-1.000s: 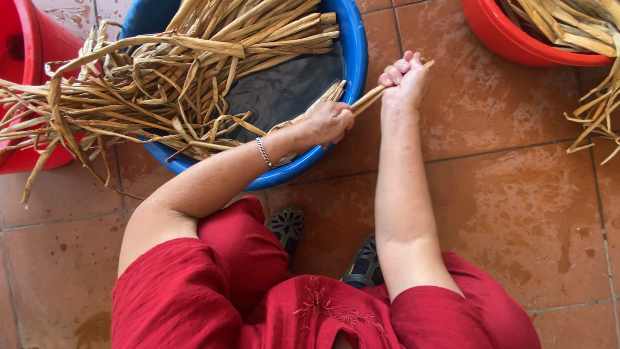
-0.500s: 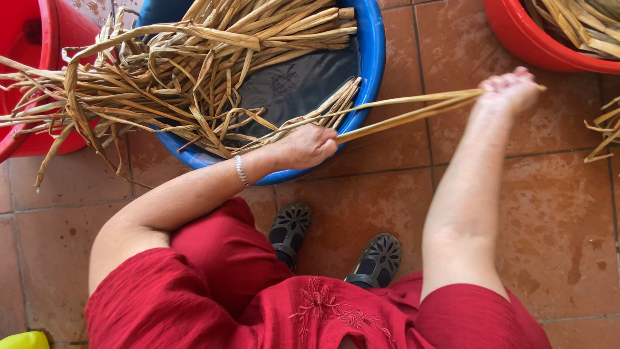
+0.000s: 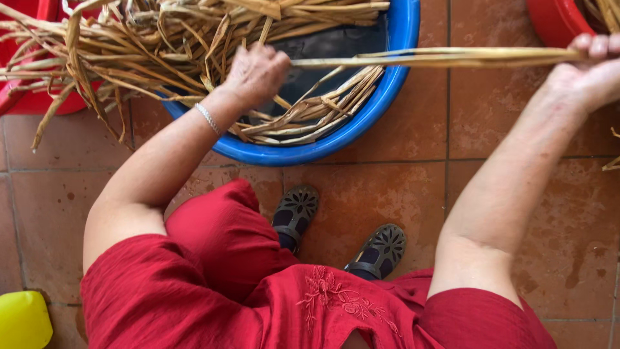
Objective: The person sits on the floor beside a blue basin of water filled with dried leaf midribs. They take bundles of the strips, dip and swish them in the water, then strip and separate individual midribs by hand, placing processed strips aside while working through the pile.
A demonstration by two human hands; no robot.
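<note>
A long dried reed strip (image 3: 439, 58) is stretched taut between both hands over the right rim of the blue basin (image 3: 394, 97). The left hand (image 3: 255, 71) is closed around its near end above the basin; the right hand (image 3: 591, 71) grips the far end at the right edge, fingers curled shut. Judging by the heap of reeds (image 3: 161, 45) filling the basin, most stalks remain to be handled. A red tub (image 3: 552, 22) stands far right, another red tub (image 3: 32, 103) left, all on a terracotta tiled floor (image 3: 413, 194).
</note>
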